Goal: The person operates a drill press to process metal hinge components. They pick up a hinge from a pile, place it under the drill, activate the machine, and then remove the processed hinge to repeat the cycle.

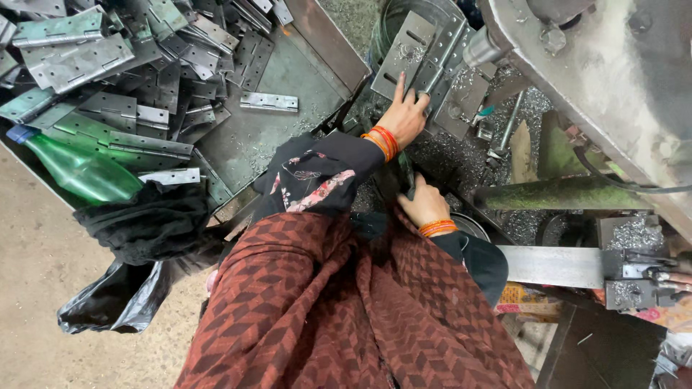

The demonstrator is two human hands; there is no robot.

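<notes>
Presently the left hand (405, 115) rests on a slotted steel hinge plate (412, 50) lying among others at the far centre, beneath the grey machine housing (613, 65). Its index finger points up along the plate, the other fingers spread flat over the metal; the grip is pressing, not pinching. The right hand (425, 205) sits nearer, curled around something dark by the person's lap. Whether that grip is closed on an object cannot be told, since the fingers fold out of sight.

Judgement on handling: the plate looks like stiff, flat pressed steel, light enough for one hand yet hard-edged and likely slick with metal swarf (461, 155), which is scattered all around. Taking it by the long edges, clear of the slots, appears safest.

At far left a tray (288, 79) carries a heap of finished hinges (122, 86), with a green plastic bottle (79, 169) and black cloth (144, 220) at its near edge.

Hidden or unclear: the plate's lower end lies under the hand, the machine's working head is cut off at the top, and the parts at the right edge (638, 281) are hard to identify.
</notes>
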